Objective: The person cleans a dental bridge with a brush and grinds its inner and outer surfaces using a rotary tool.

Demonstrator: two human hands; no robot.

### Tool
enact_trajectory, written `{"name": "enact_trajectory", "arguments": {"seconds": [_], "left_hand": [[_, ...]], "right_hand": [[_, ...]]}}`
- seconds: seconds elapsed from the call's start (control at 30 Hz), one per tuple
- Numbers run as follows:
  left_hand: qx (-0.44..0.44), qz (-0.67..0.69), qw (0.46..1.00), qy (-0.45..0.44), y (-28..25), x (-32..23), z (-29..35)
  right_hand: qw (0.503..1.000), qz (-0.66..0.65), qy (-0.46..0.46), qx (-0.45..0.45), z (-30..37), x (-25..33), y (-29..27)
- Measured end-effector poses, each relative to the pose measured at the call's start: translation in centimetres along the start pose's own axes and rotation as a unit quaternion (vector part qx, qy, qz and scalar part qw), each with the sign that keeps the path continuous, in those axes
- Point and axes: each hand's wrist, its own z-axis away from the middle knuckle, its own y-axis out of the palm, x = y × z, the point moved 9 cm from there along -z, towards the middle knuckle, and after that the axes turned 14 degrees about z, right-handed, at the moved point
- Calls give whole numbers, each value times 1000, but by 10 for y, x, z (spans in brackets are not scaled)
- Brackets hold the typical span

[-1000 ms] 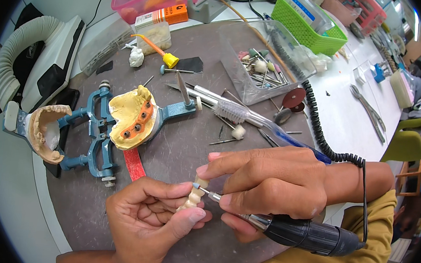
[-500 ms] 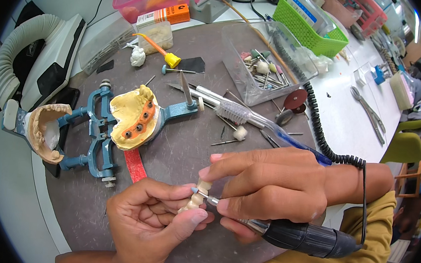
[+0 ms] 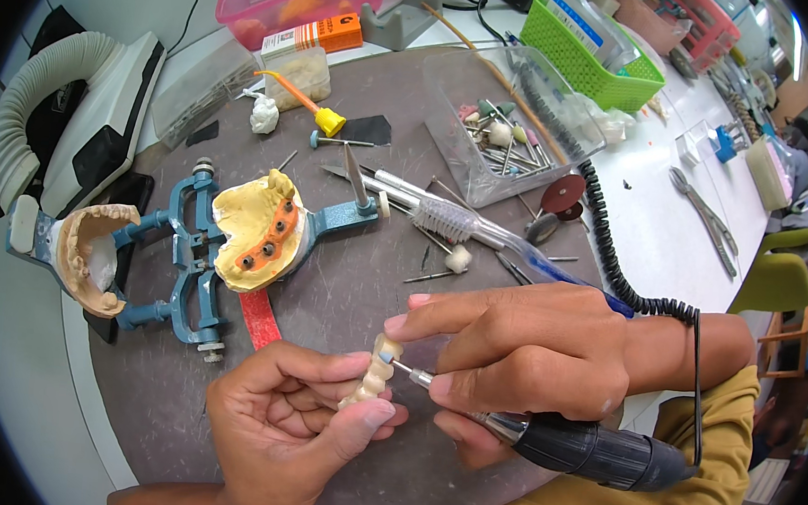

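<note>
Between the thumb and fingers of my left hand (image 3: 300, 425) is a cream-coloured dental bridge (image 3: 375, 379), a row of joined teeth. My right hand (image 3: 529, 357) is closed around a black-and-silver rotary handpiece (image 3: 588, 449). Its small blue-grey grinding tip (image 3: 386, 357) meets the upper part of the bridge, and my right index fingertip rests near the bridge's top end. Beyond my left hand lies a blue articulator (image 3: 190, 255), opened out. It carries a yellow plaster model (image 3: 236, 216) with an orange gum section and several dark metal posts, and a beige cast (image 3: 81, 260).
Behind my right hand lie a blue-handled toothbrush (image 3: 518, 247), a metal carver and loose burs. A clear box (image 3: 450, 152) holds several burs. A coiled black cord (image 3: 604, 240) runs to the right. Farther back stand a green basket (image 3: 616, 84), a pink bin (image 3: 242, 17) and a hose unit (image 3: 101, 124).
The handpiece tip has shifted slightly right and up along the bridge, and the right fingers moved a little with it. The left hand still grips the bridge.
</note>
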Motion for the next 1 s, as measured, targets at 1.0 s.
{"name": "enact_trajectory", "arguments": {"seconds": [1.0], "left_hand": [[-9,13,1000,1,1,0,-1]], "right_hand": [[999,2,-10,35,1,2,4]]}}
